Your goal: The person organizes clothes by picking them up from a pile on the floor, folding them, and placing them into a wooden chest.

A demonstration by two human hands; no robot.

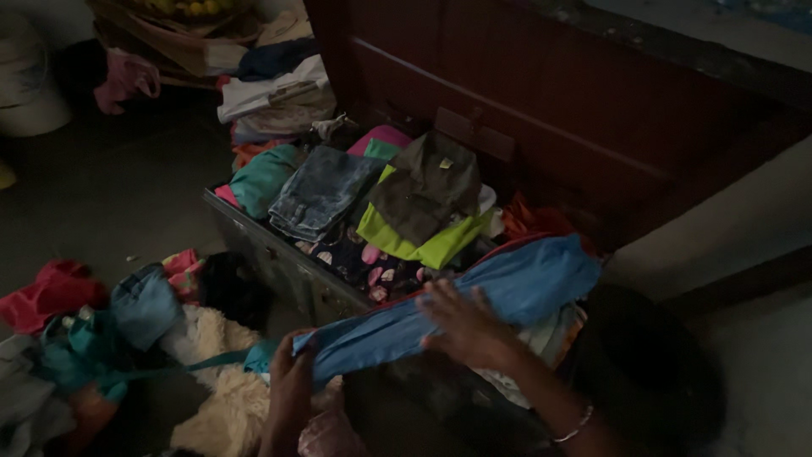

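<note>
A long blue garment (474,300) lies stretched across the near corner of an open metal trunk (271,254) full of clothes. My left hand (292,385) grips the garment's lower left end. My right hand (465,326) rests flat on its middle, fingers spread, with a bracelet on the wrist. Inside the trunk lie folded denim jeans (323,190), a dark olive piece (423,190) on a lime green one (427,245), a teal piece (262,178) and a dark floral cloth (372,262).
Loose clothes lie on the floor at left: a red piece (46,292), teal and blue pieces (127,322), a cream fluffy cloth (220,381). A stack of folded clothes (271,93) stands behind the trunk. Its dark brown lid (541,93) leans open at the back.
</note>
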